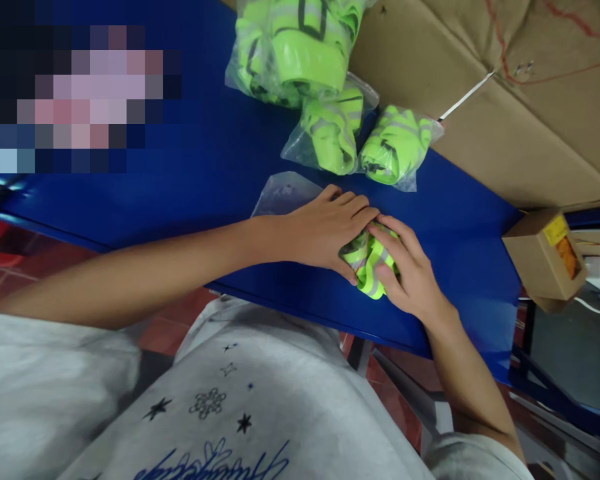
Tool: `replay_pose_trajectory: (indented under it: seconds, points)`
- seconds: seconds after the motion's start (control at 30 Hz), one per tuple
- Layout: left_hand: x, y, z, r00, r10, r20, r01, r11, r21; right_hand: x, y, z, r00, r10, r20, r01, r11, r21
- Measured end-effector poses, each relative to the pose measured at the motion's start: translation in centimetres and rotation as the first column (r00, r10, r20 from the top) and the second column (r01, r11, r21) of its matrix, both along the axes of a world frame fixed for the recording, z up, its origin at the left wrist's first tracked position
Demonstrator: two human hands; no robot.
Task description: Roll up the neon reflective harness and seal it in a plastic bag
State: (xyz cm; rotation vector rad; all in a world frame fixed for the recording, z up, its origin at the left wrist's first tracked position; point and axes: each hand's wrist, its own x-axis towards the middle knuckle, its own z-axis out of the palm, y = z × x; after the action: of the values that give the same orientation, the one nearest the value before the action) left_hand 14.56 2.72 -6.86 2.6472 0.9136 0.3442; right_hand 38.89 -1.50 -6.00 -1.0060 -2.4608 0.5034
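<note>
A rolled neon-yellow reflective strap [371,270] with grey stripes lies on the blue table, between my two hands. Over its left and upper side curls my left hand [325,227], fingers bent and thumb against the lower edge. My right hand [405,267] grips the roll from the right, its fingers and thumb pressed onto it. The hands meet at the fingertips, and part of the roll is hidden beneath them. A clear plastic bag [285,190] lies flat behind my left wrist, partly covered by it.
Bagged neon-yellow strap rolls lie farther back: a large bundle [305,53], a smaller one [333,130] and another [397,143]. Brown cardboard [460,87] borders the table at the upper right. A small open carton [545,257] stands off the right edge of the blue table [200,180].
</note>
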Motion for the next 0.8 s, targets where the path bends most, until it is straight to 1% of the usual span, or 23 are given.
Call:
replay_pose_trajectory:
  seconds: [0.07, 0.2, 0.3, 0.37, 0.43, 0.5, 0.57, 0.67, 0.73, 0.8]
  points:
    - [-0.1, 0.0, -0.1, 1.000, -0.007, 0.015, 0.007, 1.000, -0.007, 0.1, -0.1, -0.2, 1.000, 0.008, -0.003, -0.008, 1.000, 0.026]
    - [-0.3, -0.1, 0.4, 0.999, -0.034, 0.002, 0.034, 0.999, -0.035, -0.5, -0.1, -0.3, 0.996, -0.065, -0.055, 0.069, 0.994, 0.083]
    - [-0.3, -0.1, 0.7, 1.000, -0.025, -0.005, 0.024, 0.998, -0.062, -0.9, -0.1, -0.4, 0.989, -0.094, -0.118, 0.108, 0.987, 0.119]
    - [-0.2, -0.1, 0.8, 1.000, -0.029, 0.008, 0.029, 0.995, -0.091, -0.8, -0.1, -0.5, 0.989, -0.043, -0.138, 0.069, 0.979, 0.190]
    - [-0.1, -0.1, 0.6, 0.997, -0.067, 0.042, 0.072, 0.988, -0.139, -0.7, -0.2, -0.7, 0.990, 0.030, -0.136, 0.006, 0.967, 0.255]
    - [0.1, -0.3, 0.4, 0.992, -0.100, 0.081, 0.113, 0.978, -0.174, -0.8, -0.4, -0.9, 0.991, 0.047, -0.121, -0.011, 0.958, 0.285]
    - [0.4, -0.7, 0.1, 0.991, -0.097, 0.089, 0.110, 0.982, -0.156, -1.1, -0.6, -1.0, 0.994, -0.029, -0.108, 0.060, 0.954, 0.294]
    - [0.7, -1.4, 0.0, 0.994, -0.078, 0.073, 0.083, 0.994, -0.072, -1.8, -0.9, -1.1, 0.983, -0.152, -0.101, 0.175, 0.937, 0.302]
    - [0.8, -1.6, 0.2, 0.996, -0.068, 0.061, 0.071, 0.996, -0.049, -2.1, -0.9, -1.0, 0.977, -0.166, -0.136, 0.199, 0.936, 0.290]
    - [0.7, -1.5, 0.5, 0.997, -0.059, 0.041, 0.062, 0.995, -0.076, -1.9, -0.7, -0.8, 0.979, -0.119, -0.167, 0.159, 0.956, 0.246]
